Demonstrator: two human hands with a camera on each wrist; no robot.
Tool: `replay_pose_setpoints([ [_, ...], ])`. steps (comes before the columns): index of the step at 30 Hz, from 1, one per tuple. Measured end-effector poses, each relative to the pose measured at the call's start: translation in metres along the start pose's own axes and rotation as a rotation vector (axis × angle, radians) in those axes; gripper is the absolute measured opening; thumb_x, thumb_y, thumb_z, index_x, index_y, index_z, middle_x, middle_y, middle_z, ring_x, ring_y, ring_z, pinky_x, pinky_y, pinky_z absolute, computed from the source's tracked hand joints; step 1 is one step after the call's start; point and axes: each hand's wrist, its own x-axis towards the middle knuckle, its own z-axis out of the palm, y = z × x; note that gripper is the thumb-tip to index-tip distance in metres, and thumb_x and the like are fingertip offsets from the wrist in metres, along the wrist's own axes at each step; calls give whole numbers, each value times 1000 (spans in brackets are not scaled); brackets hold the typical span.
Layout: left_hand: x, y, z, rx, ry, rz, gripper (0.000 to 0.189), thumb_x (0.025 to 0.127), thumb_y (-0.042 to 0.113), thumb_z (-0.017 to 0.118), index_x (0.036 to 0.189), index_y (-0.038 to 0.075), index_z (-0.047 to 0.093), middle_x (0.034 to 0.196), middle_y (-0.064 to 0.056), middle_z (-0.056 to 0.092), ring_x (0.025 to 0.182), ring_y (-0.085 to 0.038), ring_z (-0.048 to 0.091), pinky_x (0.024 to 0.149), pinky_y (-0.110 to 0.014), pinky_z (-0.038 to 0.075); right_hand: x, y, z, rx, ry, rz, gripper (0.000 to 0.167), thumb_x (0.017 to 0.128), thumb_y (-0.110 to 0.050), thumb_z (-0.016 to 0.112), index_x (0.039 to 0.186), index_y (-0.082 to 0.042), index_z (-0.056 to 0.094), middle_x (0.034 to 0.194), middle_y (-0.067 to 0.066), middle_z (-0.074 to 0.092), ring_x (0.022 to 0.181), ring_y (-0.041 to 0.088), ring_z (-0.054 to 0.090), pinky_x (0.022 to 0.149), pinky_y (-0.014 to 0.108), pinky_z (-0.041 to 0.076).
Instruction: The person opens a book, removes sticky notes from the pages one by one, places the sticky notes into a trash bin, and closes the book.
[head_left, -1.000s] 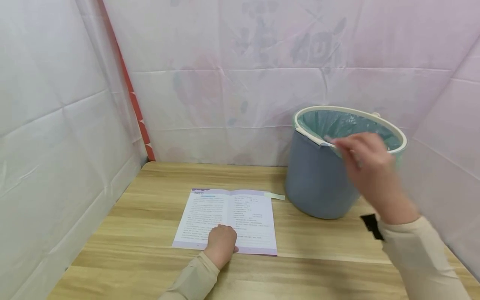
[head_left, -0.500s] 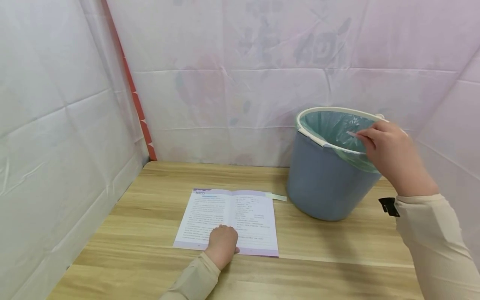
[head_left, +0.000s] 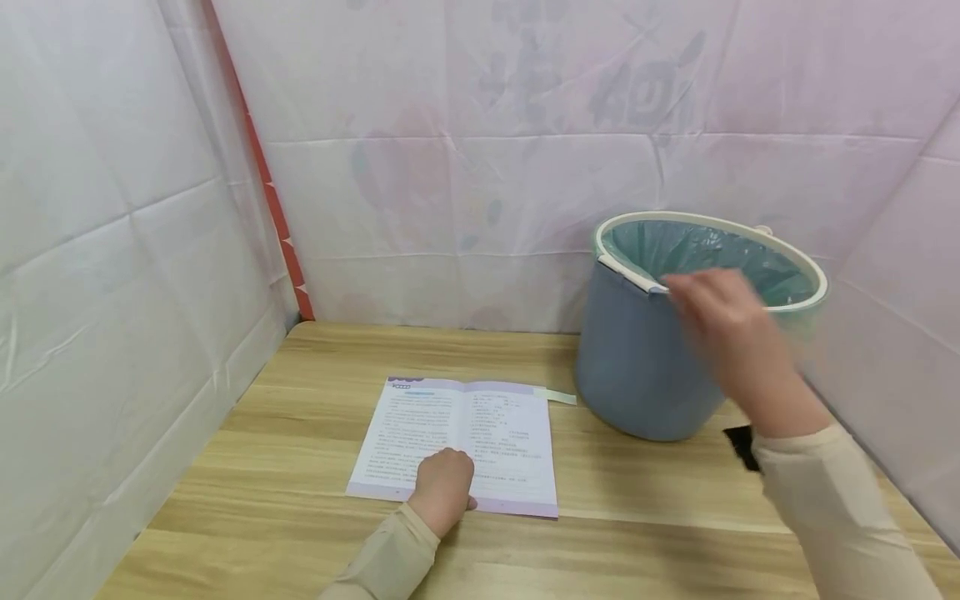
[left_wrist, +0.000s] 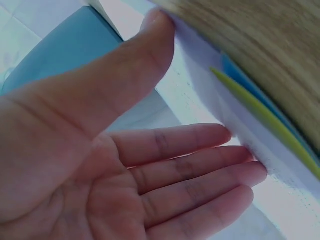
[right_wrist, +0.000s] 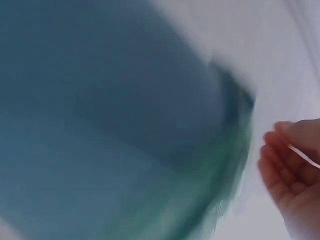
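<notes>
An open booklet (head_left: 517, 483) with printed pages and purple borders lies flat on the table. My left hand (head_left: 444, 487) rests on its lower middle near the fold; in the left wrist view its fingers (left_wrist: 200, 172) are straight, tips on the page, the thumb at the edge. At the right stands a grey-blue bucket (head_left: 637, 358) with a cream rim and a green bag liner (head_left: 720, 250). My right hand (head_left: 723, 321), blurred, is at the bucket's near rim. Its fingers curl with thumb and fingertips together in the right wrist view, nothing visible between them.
A pale green strip (head_left: 557, 397) sticks out from the booklet's upper right corner towards the bucket. Yellow-green and blue edges (left_wrist: 265, 107) show along the booklet in the left wrist view. White cloth walls (head_left: 360, 200) enclose the wooden table (head_left: 247, 467).
My right hand has moved right over the bucket with a small white strip, then back left and lower; the strip no longer shows. My left hand has stayed on the booklet.
</notes>
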Motion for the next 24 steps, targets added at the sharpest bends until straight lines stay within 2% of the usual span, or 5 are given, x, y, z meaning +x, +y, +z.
replay_pose_setpoints([
  [2, -1, 0, -2, -3, 1, 5, 45, 60, 39, 89, 80, 4, 68, 69, -5, 62, 62, -16, 64, 54, -29, 54, -9, -12, 23, 52, -42, -76, 20, 87, 10, 57, 105, 6, 65, 93, 19, 60, 88, 36, 55, 75, 42, 44],
  [5, -2, 2, -5, 1, -10, 3, 46, 59, 38, 90, 82, 4, 69, 71, -5, 64, 63, -17, 65, 54, -28, 55, -29, -26, 63, 77, -176, -132, 17, 82, 10, 61, 97, 5, 65, 91, 14, 59, 83, 30, 56, 69, 38, 47],
  [10, -4, 7, -8, 22, -44, -1, 45, 57, 37, 92, 82, 6, 71, 70, -3, 65, 59, -15, 64, 53, -27, 54, -69, -39, 115, 14, -402, -9, 20, 71, 11, 76, 82, -1, 63, 82, 7, 55, 75, 23, 54, 61, 33, 49],
  [15, -5, 10, -11, 33, -45, -6, 45, 55, 37, 92, 81, 7, 71, 68, -3, 64, 57, -14, 63, 53, -27, 54, -94, -40, 144, -70, -529, 107, 20, 71, 9, 78, 83, 2, 64, 81, 9, 57, 76, 24, 56, 63, 31, 51],
  [24, -5, 10, -12, 8, -43, 4, 44, 55, 36, 93, 79, 6, 70, 68, -2, 63, 59, -15, 63, 54, -27, 54, -104, -34, 169, -226, -647, 92, 15, 77, 7, 75, 87, 6, 64, 81, 14, 57, 77, 28, 57, 64, 33, 52],
])
